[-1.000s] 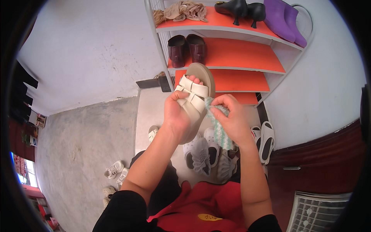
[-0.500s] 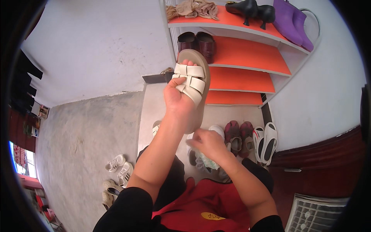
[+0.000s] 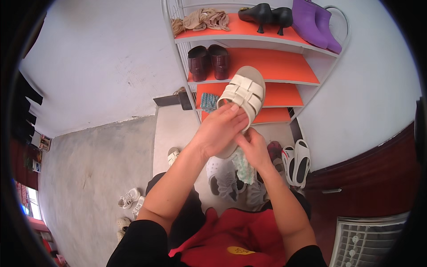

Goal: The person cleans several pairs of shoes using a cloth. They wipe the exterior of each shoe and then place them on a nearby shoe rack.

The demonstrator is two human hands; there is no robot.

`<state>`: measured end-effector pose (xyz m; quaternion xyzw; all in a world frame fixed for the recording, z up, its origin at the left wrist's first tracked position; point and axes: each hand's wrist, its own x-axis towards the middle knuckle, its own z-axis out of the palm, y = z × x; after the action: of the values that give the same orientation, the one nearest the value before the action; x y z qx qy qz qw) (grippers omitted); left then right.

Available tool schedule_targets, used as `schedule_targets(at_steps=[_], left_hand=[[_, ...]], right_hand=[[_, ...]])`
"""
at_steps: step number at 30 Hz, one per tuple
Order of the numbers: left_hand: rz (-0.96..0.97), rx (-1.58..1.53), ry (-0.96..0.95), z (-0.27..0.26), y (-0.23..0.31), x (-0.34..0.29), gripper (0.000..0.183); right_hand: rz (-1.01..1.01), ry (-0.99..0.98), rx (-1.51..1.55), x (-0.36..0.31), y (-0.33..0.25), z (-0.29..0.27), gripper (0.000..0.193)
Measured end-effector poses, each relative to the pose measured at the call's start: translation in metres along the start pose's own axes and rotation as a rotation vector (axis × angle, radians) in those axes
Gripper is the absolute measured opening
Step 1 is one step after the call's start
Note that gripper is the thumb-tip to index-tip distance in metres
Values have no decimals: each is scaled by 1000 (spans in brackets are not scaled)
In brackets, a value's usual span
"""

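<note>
right hand [image 3: 254,147] grip closed on patterned cloth [image 3: 243,165], at sandal's heel | left hand [image 3: 220,129] grip wrapped around cream strappy sandal [image 3: 243,99], held up in front of shoe rack [image 3: 284,71] | floor: grey shoes [image 3: 224,182], white slides [image 3: 297,161] | rack: dark loafers [image 3: 209,61], black heels [image 3: 266,14], purple boots [image 3: 316,24]

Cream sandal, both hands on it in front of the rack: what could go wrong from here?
1. The left hand grips the cream sandal only at its lower half; the free upper end could twist out.
2. The cloth hanging under the right hand could drop onto the shoes on the floor.
3. The sandal's tip sits close to the orange shelf and may knock it.
</note>
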<state>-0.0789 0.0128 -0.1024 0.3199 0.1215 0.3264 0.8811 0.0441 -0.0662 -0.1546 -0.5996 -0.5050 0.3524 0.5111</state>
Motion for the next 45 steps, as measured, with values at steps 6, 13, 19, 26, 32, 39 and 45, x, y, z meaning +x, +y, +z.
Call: schedule_targets(at_steps=[6, 13, 19, 26, 32, 39, 45], left_hand=[[226, 862, 222, -7, 19, -14, 41], [35, 972, 167, -9, 13, -11, 50], [10, 694, 301, -19, 4, -2, 36], [73, 598, 405, -44, -7, 10, 32], [179, 593, 470, -49, -16, 14, 42], [233, 547, 474, -29, -26, 7, 35], [344, 435, 540, -44, -4, 9, 36]], right_hand=[[13, -22, 294, 6, -7, -43, 39], [-10, -160, 206, -1, -9, -44, 38], [-8, -205, 111, 2, -4, -46, 40], [132, 182, 386, 13, -9, -67, 35], [-324, 330, 224, 14, -24, -36, 15], [-722, 341, -675, 13, -29, -6, 24], [-735, 172, -672, 1, -27, 2, 20]])
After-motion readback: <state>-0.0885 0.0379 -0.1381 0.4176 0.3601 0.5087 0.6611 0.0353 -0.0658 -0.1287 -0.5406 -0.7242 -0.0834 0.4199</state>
